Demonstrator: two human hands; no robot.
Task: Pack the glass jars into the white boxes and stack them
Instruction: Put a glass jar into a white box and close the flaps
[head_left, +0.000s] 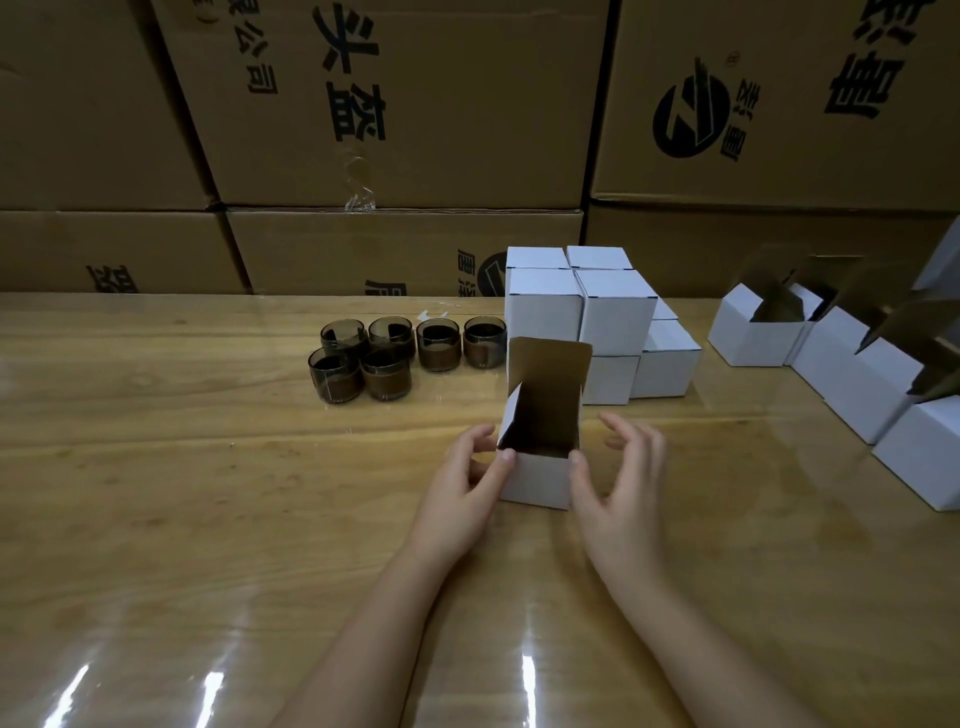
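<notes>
From my remote seat I see one open white box (537, 475) standing on the wooden table (208, 467), just in front of the person. Its lid flap stands upright at the back. The inside is brown and dark, and I see no jar in it.

The left hand (475, 470) holds this box at its near left corner, with the thumb on the front rim and the fingers curved against the left wall. The right hand (621, 467) is spread and relaxed. Its thumb touches the near right corner, and its fingers hang in the air beside the box, off the cardboard.

The glass jars (387, 358), six of them in smoky dark glass, sit to the left and farther back: four in a row and two in front. I cannot tell whether they hold anything.

Behind the open box, closed white boxes (592, 312) are stacked two levels high. At the right edge more white boxes (831, 358) wait with their flaps up, and I can see only part of their insides. Big brown cartons (395, 104) wall off the back.
</notes>
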